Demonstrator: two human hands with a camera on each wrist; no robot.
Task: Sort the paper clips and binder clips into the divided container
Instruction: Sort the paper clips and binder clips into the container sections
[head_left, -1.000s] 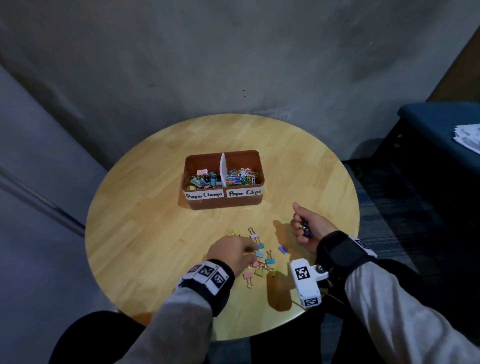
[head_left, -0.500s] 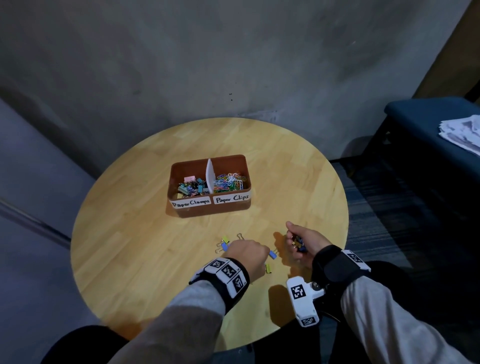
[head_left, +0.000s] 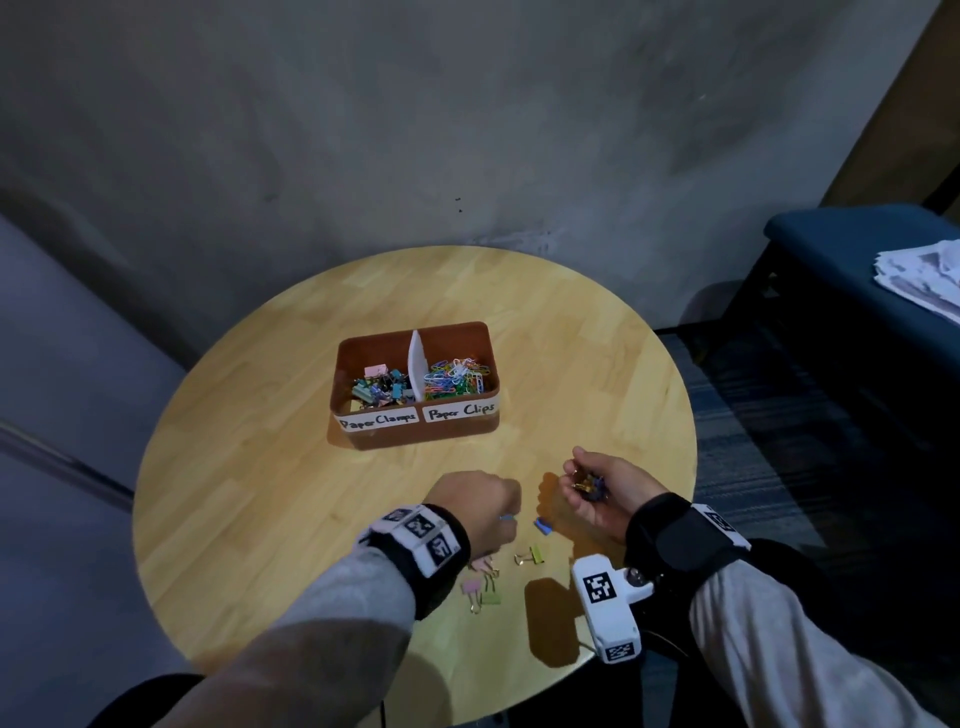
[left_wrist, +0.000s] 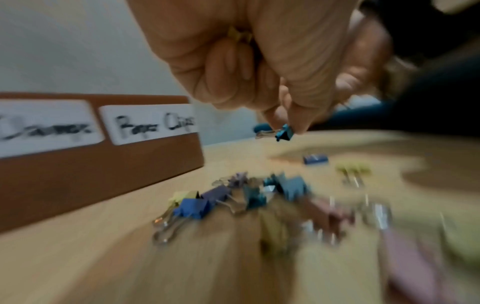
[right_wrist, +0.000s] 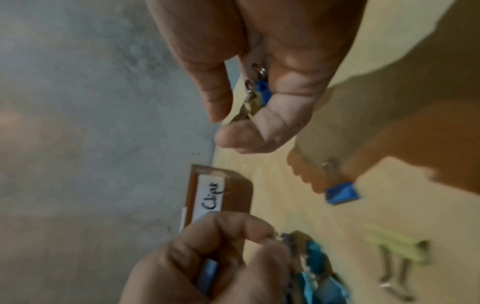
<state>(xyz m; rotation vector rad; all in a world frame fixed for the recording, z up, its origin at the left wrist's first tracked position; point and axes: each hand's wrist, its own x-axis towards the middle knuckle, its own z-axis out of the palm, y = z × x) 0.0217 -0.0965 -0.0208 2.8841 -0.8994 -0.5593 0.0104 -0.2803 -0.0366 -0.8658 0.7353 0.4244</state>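
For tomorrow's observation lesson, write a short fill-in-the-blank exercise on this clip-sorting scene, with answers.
1. The container is split into ___ compartments.
2. The right compartment's label reads "Paper ___".
3. The left hand pinches a ___ binder clip.
4. The right hand holds several ___ clips.

Answers: two; Clips; blue; binder

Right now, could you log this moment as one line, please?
left hand: pinching clip | right hand: cupping clips | table: clips loose
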